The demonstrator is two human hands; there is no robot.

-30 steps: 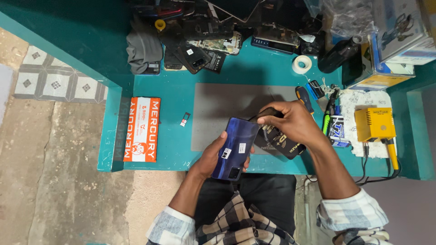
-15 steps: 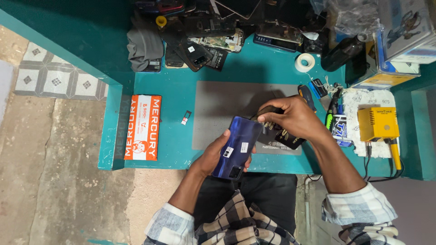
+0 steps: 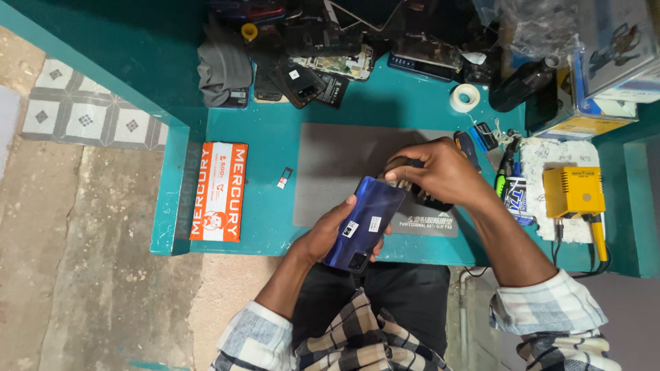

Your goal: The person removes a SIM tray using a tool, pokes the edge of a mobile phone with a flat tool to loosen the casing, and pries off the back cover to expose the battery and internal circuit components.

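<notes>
My left hand [image 3: 323, 237] holds a dark blue phone [image 3: 364, 221] by its lower half, back cover up, over the near edge of the teal bench. My right hand [image 3: 440, 172] is curled at the phone's upper end, fingers pinched on the top corner, with a dark object partly hidden under the palm. Both hands hover above a grey anti-slip mat [image 3: 344, 165].
A heap of phone parts and boards [image 3: 323, 62] lies at the back. A tape roll [image 3: 465, 97], a yellow soldering station [image 3: 574, 192], boxes [image 3: 612, 55] and small tools [image 3: 509, 178] crowd the right. An orange-and-white box [image 3: 220, 191] and a tiny tray [image 3: 284, 178] sit left.
The view has drifted slightly. My hands stay on the phone with almost no shift; the right fingers remain at its top corner.
</notes>
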